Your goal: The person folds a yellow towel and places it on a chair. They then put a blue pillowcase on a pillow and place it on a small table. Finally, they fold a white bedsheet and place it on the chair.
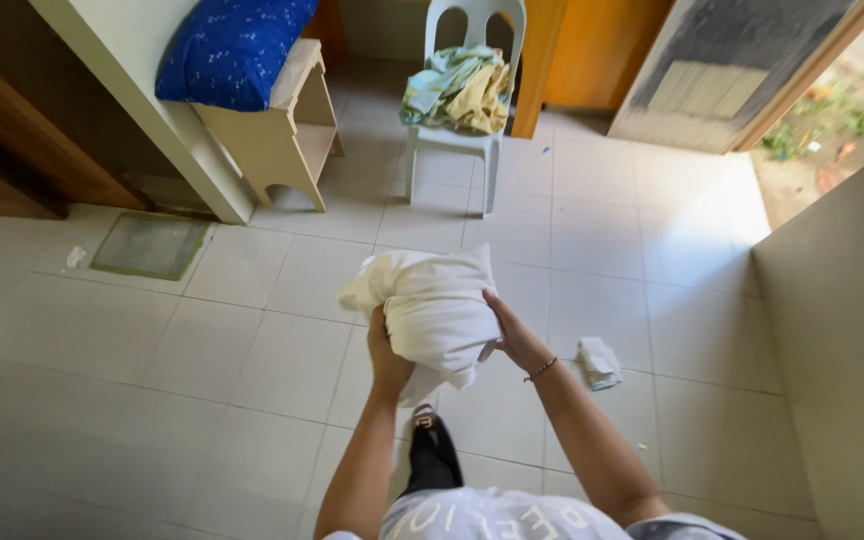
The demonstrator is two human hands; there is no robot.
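**Both hands on white pillow, held above tiled floor**

Pillow (432,305): white, soft, bunched, mid-frame, held in the air in front of the person, clear of the floor. One corner sticks out to the left; loose fabric hangs below it.

Left hand (387,352): gripping the pillow's lower left side from below, fingers closed into the fabric.

Right hand (514,335): flat against the pillow's right side, fingers spread along it, pressing in. Bracelet (542,369) on that wrist.

Below the pillow: one foot in a dark shoe (432,445) on the floor (252,380), pale tiles.

Right of the hands, near: small crumpled cloth (598,360) lying on the tiles, apart from the pillow.

Further out, top centre: white plastic chair (457,150) with a heap of clothes (460,90) on its seat. Left of it, a pale wooden stool (282,140) with a blue pillow (232,45) resting on top, against a white post (152,110). A greenish mat (150,245) lies on the floor at the post's base.
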